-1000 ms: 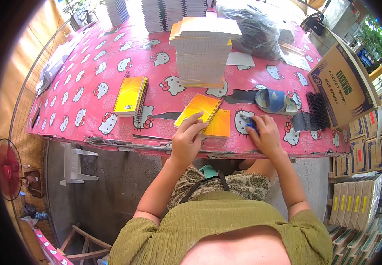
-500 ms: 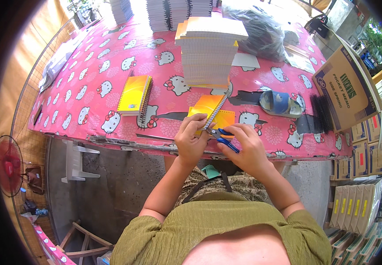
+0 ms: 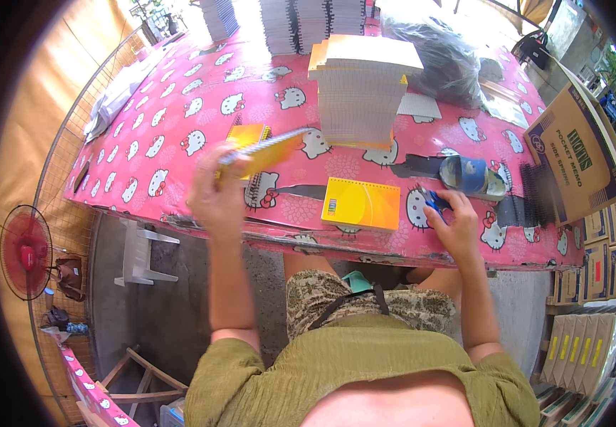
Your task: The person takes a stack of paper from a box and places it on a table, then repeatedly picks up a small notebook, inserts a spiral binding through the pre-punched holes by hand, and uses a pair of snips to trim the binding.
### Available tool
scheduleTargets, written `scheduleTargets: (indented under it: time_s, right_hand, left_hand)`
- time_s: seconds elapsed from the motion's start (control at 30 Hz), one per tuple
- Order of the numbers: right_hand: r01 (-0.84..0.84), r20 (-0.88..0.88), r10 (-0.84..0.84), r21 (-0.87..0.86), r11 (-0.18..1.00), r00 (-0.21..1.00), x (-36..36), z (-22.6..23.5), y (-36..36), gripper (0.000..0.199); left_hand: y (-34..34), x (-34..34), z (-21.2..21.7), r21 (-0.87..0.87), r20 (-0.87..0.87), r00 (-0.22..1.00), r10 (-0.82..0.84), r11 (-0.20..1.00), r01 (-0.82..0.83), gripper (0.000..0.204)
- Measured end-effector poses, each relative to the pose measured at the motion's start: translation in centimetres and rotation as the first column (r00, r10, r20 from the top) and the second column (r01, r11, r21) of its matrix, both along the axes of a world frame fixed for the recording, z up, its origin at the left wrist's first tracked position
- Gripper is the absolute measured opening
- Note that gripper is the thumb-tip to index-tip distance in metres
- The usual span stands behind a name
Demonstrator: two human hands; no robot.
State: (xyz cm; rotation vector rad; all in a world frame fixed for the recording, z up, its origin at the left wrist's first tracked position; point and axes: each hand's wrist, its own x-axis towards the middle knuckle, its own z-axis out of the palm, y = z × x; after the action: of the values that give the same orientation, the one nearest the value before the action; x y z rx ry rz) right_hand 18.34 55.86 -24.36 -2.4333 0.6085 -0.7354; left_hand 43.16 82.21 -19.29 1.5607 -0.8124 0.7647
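My left hand (image 3: 217, 188), smeared by motion, is closed on a yellow spiral notebook (image 3: 279, 151) and holds it tilted above the table. Beneath it, partly hidden, lie other yellow spiral notebooks (image 3: 245, 132). On the right, close to the table top, my right hand (image 3: 459, 226) has its fingers around blue-handled pliers (image 3: 434, 202). Between the hands a yellow pad (image 3: 361, 205) lies flat, with a row of punched holes along its far edge and no coil visible in it.
A tall stack of pads (image 3: 361, 99) stands behind the flat pad. To the right are a blue slipper (image 3: 473, 176), black coils (image 3: 535, 192) and an open carton (image 3: 578, 149). Bound books (image 3: 279, 28) and a plastic bag (image 3: 436, 57) occupy the far side of the pink-covered table (image 3: 180, 107).
My left hand has carried the spiral notebook left, toward the other notebooks. My right hand has moved right with the pliers, away from the coil. The flat pad is now uncovered.
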Motion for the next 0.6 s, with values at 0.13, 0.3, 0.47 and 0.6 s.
scheduleTargets:
  time_s: [0.13, 0.3, 0.47, 0.6]
  right_hand:
    - [0.005, -0.098, -0.033, -0.275, 0.961, 0.995, -1.7, -2.7, -0.5, 0.035]
    - [0.032, 0.171, -0.013, -0.113, 0.993, 0.985, -1.1, -0.2, 0.2, 0.025]
    - [0.284, 0.255, -0.229, -0.204, 0.937, 0.939, -3.1, 0.8, -6.8, 0.017]
    - [0.526, 0.046, -0.526, -0.151, 0.837, 0.849, -8.0, -0.5, -18.1, 0.015]
  left_hand:
    - [2.0, 5.9, 6.9, 0.505, 0.209, 0.977, 0.040, 0.851, -0.143, 0.016]
    - [-2.1, 16.1, 1.7, 0.778, -0.309, 0.925, -0.221, 0.501, 0.379, 0.034]
    - [-2.6, 17.9, -5.9, 0.878, -0.143, 0.986, -0.081, 0.449, 0.165, 0.046]
    - [-7.1, 10.3, 0.1, 0.870, -0.159, 0.981, -0.114, 0.453, 0.194, 0.041]
